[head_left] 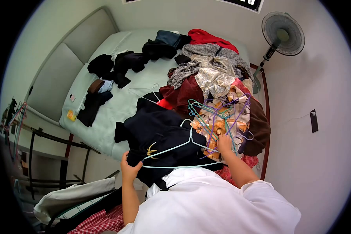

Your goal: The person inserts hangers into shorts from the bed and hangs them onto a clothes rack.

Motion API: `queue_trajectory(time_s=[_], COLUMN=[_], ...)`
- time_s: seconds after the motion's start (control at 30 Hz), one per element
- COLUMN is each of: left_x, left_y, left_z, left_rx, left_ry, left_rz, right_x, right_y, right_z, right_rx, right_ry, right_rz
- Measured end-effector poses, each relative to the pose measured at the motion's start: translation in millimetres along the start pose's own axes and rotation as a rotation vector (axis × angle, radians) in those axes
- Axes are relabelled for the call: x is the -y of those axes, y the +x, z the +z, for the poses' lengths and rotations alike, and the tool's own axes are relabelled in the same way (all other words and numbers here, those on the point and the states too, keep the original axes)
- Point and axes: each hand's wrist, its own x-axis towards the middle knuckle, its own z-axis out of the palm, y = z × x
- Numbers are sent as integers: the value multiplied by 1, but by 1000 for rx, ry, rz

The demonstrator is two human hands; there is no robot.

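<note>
The pale hanger (190,135) lies between the hands, its left corner pinched narrowly by the left hand (130,170), probably so that its long bar stays level. Just beyond that hand spreads the dark top (152,121), partly under the wire; whether cloth is pinched too, I cannot tell. The right hand (224,145) is closed around a cluster of hangers (224,113), seemingly gripped together to stop the wires scattering; which ones, I cannot tell. Beneath them is the patterned garment (218,124); right of that hand, a brown one (258,132). Farther off, the bed (119,105) carries a white hanger (144,91) and bunched dark clothes (130,62).
</note>
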Motion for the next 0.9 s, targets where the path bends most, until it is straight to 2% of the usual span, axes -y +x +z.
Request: queue_trajectory(time_s=[0.1, 0.17, 0.2, 0.27, 0.4, 0.47, 0.6, 0.67, 0.7, 0.77, 0.9], left_x=[3, 7, 10, 11, 9, 8, 6, 4, 2, 3, 12], left_y=[-3, -5, -5, -5, -4, -3, -5, -5, -7, -9, -9], left_z=[1, 2, 1, 2, 5, 6, 5, 3, 5, 4, 5], left_rx=[-29, -49, -73, -94, -86, -81, -70, -70, -77, -95, -104], left_ry=[-49, -76, -44, -12, -66, -65, -54, -53, -26, -1, -47], left_rz=[-21, -36, -54, -70, -87, -84, -99, -102, -98, -91, -102], right_x=[-4, -4, -2, 7, 27, 41, 50, 58, 62, 69, 62], right_y=[9, 21, 23, 24, 22, 26, 51, 75, 85, 101, 115], right_z=[7, 2, -3, -12, -10, -4, 32, 37, 34, 23, 50], right_rx=[12, 139, 139, 125, 176, 41, -21, 121, 117, 218, 293], right_ry=[-56, 145, 144, 60, -60, -124, -166, -27, -22, 163, 118], right_rz=[26, 178, 178, 39, -54, -9, 29, 384, 376, 606, 585])
